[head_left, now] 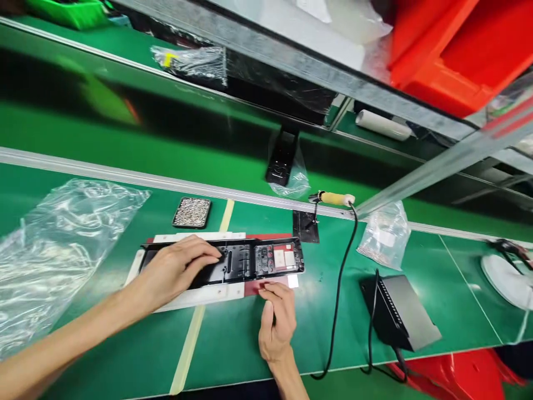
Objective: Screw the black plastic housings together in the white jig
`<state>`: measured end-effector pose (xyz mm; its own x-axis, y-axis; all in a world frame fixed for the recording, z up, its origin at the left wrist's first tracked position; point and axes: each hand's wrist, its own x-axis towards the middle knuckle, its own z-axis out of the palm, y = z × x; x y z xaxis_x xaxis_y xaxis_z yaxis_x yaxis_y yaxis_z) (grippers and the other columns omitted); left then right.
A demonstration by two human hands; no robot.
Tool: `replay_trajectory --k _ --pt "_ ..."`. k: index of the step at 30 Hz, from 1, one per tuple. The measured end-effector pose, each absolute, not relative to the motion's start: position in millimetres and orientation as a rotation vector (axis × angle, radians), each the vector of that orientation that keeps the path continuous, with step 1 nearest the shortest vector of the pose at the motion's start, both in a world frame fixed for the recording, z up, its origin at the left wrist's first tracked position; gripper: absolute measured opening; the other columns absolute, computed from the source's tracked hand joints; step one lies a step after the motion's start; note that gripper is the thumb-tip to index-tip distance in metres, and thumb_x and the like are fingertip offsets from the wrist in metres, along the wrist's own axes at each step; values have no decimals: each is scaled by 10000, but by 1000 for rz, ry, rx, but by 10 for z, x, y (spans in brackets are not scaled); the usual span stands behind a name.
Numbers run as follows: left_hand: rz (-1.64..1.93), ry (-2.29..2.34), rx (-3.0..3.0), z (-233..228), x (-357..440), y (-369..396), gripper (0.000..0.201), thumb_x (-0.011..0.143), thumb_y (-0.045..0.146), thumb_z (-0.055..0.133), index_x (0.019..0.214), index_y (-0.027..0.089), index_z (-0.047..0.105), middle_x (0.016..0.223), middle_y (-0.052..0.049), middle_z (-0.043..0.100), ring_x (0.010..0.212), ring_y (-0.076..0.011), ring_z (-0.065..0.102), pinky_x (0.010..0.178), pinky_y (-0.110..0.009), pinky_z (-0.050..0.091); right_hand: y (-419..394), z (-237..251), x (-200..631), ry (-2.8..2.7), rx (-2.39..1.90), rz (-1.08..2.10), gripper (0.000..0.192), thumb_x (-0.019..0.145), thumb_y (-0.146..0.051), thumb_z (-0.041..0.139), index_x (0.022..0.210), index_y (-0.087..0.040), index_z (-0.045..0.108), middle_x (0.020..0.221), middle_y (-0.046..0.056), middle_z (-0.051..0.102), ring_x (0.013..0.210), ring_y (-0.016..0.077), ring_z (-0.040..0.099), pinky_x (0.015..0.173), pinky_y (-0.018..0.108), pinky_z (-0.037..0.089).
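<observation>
A long black plastic housing lies with its hollow side up in a fixture with white bars and red parts. My left hand reaches over the housing's left half, thumb and fingertips pinched together close to its inner surface. Anything between those fingertips is too small to make out. In front of the housing's right half is my right hand, its fingers curled toward the thumb near the fixture's red edge; what it holds, if anything, is hidden. Behind the fixture sits a black tray full of small metallic pieces.
Clear plastic sheeting covers the left of the bench. A yellow-handled tool trails a black cable beside a dark box. A bagged black part and a bag of small parts lie behind. A metal shelf overhangs.
</observation>
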<state>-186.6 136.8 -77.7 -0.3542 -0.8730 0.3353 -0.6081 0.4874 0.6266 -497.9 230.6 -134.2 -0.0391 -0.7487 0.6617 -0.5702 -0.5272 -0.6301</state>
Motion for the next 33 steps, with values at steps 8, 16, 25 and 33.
replay_trajectory --k 8,16,25,33 --pt "-448 -2188 1039 -908 -2198 1443 280 1286 302 641 1150 243 880 1168 -41 838 1101 -220 704 966 -354 599 2338 -1331 -5010 1455 -2087 -1590 339 1145 -28 553 1271 -187 825 1191 103 843 1142 228 823 974 411 718" --pt "-429 -2172 1046 -914 -2228 1489 279 1280 292 655 1151 231 895 1149 -57 829 1113 -233 690 945 -372 626 2330 -1231 -5027 1450 -2073 -1542 316 1146 -43 554 1228 -201 814 1116 76 858 1050 219 833 905 397 719" --pt "-239 -2272 1014 -827 -2161 1733 312 1235 69 562 1396 218 784 1211 -88 793 1225 -260 728 990 -394 630 2337 -1214 -5050 1443 -2073 -1534 318 1152 -38 548 1215 -201 813 1107 63 860 1061 193 826 914 365 717" --pt "29 -2426 978 -837 -2084 1729 358 1217 54 542 1474 184 755 1264 -113 824 1305 -295 732 976 -412 620 2333 -1205 -5072 1455 -2079 -1522 313 1153 -41 554 1205 -204 816 1103 65 865 1049 201 839 921 380 722"
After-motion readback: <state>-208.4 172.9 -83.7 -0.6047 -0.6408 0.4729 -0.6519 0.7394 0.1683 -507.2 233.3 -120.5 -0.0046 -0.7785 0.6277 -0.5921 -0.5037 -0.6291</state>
